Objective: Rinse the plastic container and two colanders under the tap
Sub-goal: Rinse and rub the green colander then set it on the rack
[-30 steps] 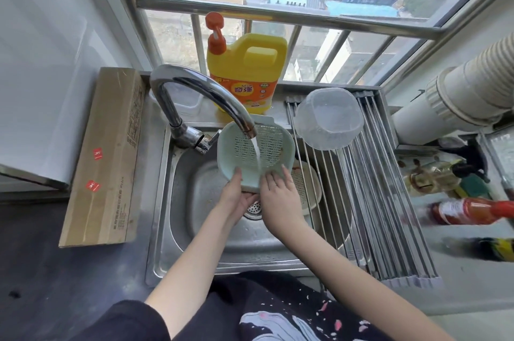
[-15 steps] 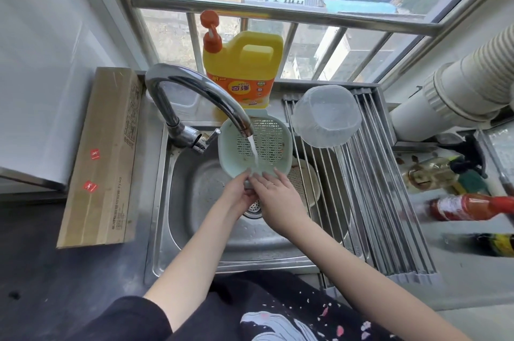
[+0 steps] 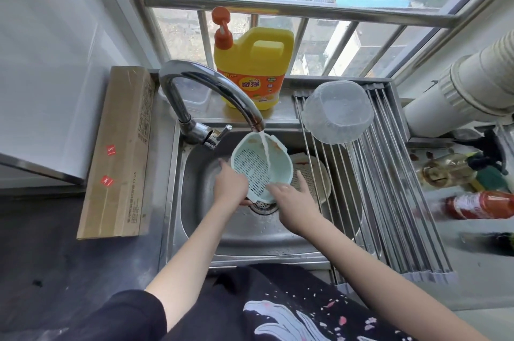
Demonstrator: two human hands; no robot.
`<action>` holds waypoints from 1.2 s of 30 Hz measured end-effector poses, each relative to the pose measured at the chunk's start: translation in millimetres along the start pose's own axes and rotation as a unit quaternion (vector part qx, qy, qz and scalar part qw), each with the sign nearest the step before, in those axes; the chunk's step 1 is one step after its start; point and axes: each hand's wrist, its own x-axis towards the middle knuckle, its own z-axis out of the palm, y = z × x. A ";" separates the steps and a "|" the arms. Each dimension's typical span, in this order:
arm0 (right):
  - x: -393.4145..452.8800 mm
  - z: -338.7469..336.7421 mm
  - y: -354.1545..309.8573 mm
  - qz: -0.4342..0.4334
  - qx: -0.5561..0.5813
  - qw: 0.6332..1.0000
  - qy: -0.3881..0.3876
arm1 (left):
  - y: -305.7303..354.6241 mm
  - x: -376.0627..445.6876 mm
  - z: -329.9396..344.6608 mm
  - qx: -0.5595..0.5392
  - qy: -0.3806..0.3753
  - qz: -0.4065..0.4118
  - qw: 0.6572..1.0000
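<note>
My left hand (image 3: pixel 230 187) grips the green colander (image 3: pixel 260 168) at frame centre, under the tap (image 3: pixel 217 93) stream. My right hand (image 3: pixel 294 201) lies fingers spread against its lower rim.

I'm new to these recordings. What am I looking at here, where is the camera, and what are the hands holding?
There is no machine: a person wears one wide-angle camera on the head, looking down at their own bare hands over a metal sink. The tap runs water into a green colander, which is tilted. The left hand holds its left side; the right hand touches its near rim with straight fingers. A beige colander lies in the sink behind it. A clear plastic container sits upside down on the drying rack. A yellow soap bottle stands by the window.
</note>
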 end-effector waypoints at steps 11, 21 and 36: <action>43.2 -0.3 -30.7 0.047 -0.120 0.989 -0.069 | 3.4 -26.3 -8.2 0.105 0.103 0.150 0.978; 43.9 -6.9 11.7 -0.008 -0.147 0.988 -0.040 | -31.8 -18.0 0.6 0.046 0.078 0.152 0.984; 29.3 12.7 -6.7 0.063 0.016 0.998 0.017 | -25.6 -37.6 11.6 0.034 0.114 0.199 0.973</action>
